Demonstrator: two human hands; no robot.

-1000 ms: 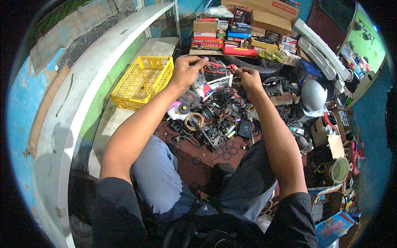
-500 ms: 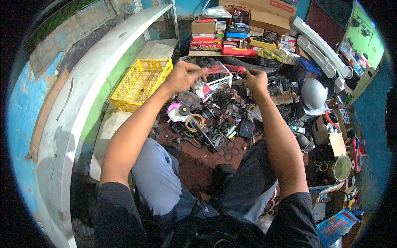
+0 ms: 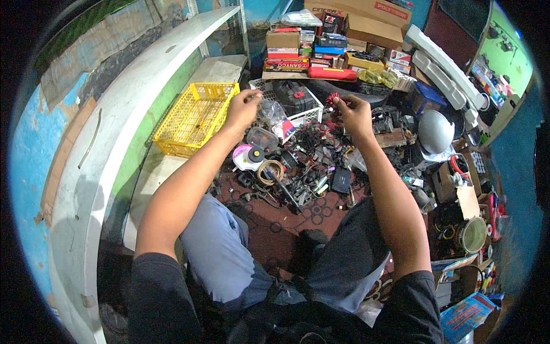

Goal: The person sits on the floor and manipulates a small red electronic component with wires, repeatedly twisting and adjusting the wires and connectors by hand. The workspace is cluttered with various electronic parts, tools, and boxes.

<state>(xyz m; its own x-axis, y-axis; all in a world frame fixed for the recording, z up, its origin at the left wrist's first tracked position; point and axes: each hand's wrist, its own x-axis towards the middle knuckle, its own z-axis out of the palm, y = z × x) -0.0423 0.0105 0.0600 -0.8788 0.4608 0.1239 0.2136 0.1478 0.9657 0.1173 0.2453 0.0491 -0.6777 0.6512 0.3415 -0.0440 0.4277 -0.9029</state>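
My right hand pinches a small red bundle, apparently coiled wire. My left hand is closed in a loose pinch beside the yellow plastic crate; whatever may be between its fingertips is too small to make out. Behind and between the hands sits a white plastic basket with a black case in it. Below the hands lie a tangled heap of black cables and small parts, a clear plastic container and a white-and-pink item with a black cap.
A white shelf runs along my left. Stacked boxes stand at the back. A silver helmet, foam packing and a round tin sit among clutter on my right. My bent legs rest over a patterned red mat.
My left hand has moved left and down, away from the red wire it was stretching with my right. The red wire is bunched at my right fingertips.
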